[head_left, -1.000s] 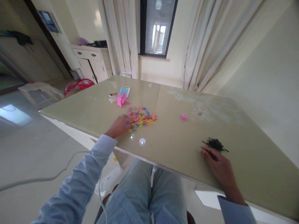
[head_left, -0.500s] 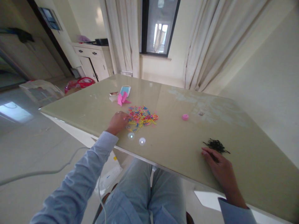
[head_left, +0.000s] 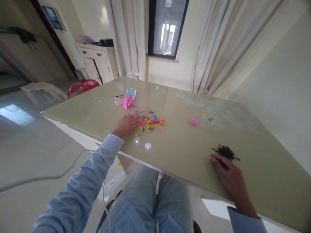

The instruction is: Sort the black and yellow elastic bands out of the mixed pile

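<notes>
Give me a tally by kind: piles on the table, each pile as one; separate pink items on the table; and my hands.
Piles: 2 (multicoloured pile, black pile)
Separate pink items: 2 (angular pink piece, small round pink piece)
Hands: 2 (left hand, right hand)
Total: 6

A head-worn camera (the sole view) looks forward and down across the table (head_left: 177,145).

Left arm (head_left: 84,181) stretched over near edge of table (head_left: 175,145), left hand (head_left: 125,125) palm-down — right hand (head_left: 229,178) inside same edge, fingers (head_left: 220,158) bent.
</notes>
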Action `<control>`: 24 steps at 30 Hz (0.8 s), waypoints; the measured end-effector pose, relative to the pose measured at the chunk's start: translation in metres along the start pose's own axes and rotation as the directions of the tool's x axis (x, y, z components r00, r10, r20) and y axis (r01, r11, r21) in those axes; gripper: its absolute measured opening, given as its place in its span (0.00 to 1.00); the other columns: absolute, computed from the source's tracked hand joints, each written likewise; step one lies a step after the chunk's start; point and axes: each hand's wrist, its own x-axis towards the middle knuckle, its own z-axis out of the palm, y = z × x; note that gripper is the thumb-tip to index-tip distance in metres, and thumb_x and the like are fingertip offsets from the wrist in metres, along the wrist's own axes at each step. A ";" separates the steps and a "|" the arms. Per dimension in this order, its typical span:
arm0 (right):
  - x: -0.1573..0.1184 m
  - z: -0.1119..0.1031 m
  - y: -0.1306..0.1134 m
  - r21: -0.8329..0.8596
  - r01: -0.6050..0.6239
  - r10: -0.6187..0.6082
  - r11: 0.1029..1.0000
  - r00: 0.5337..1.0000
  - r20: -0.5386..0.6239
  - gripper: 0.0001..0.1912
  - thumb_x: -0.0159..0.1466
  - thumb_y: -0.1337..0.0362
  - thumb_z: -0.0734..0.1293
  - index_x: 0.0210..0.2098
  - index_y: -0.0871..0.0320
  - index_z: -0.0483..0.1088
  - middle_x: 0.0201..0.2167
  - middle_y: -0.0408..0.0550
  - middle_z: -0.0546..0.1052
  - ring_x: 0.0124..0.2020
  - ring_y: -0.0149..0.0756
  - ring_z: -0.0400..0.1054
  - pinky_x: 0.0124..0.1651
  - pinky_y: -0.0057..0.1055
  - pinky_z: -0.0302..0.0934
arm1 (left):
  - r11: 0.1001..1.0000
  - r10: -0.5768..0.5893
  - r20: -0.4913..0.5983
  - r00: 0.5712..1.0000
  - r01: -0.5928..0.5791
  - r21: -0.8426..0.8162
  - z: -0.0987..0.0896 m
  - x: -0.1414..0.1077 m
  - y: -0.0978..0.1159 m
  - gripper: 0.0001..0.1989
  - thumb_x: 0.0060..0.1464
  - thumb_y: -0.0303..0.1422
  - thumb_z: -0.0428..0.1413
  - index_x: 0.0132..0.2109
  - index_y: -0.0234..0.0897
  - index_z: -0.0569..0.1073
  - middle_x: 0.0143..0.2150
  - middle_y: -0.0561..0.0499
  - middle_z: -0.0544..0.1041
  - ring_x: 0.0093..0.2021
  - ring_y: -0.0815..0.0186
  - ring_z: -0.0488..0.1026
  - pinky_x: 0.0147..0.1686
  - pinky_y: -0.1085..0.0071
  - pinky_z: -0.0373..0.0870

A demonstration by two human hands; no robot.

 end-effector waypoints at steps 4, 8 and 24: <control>0.000 0.001 0.002 0.000 -0.007 0.007 1.000 1.000 -0.009 0.24 0.58 0.45 0.64 0.39 0.57 0.80 0.41 0.55 0.82 0.41 0.49 0.77 0.46 0.42 0.71 | 0.986 -0.128 0.001 0.992 0.127 0.106 0.001 0.002 -0.006 0.14 0.55 0.35 0.54 0.41 0.38 0.83 0.42 0.41 0.81 0.45 0.54 0.77 0.49 0.62 0.72; -0.001 0.000 0.002 -0.009 -0.011 0.011 1.000 1.000 -0.001 0.25 0.58 0.45 0.64 0.39 0.57 0.80 0.40 0.54 0.83 0.40 0.49 0.77 0.46 0.42 0.71 | 0.977 -0.198 -0.062 0.978 0.202 0.073 0.002 0.002 -0.015 0.16 0.54 0.34 0.54 0.44 0.35 0.82 0.45 0.39 0.81 0.45 0.55 0.77 0.48 0.62 0.73; 0.000 0.000 0.003 -0.019 0.005 -0.005 1.000 1.000 -0.009 0.25 0.58 0.45 0.64 0.38 0.57 0.80 0.40 0.55 0.83 0.41 0.49 0.77 0.46 0.42 0.71 | 0.999 -0.019 -0.044 0.999 0.022 0.049 0.005 0.004 -0.020 0.12 0.48 0.35 0.57 0.35 0.39 0.84 0.40 0.43 0.82 0.43 0.54 0.77 0.50 0.61 0.72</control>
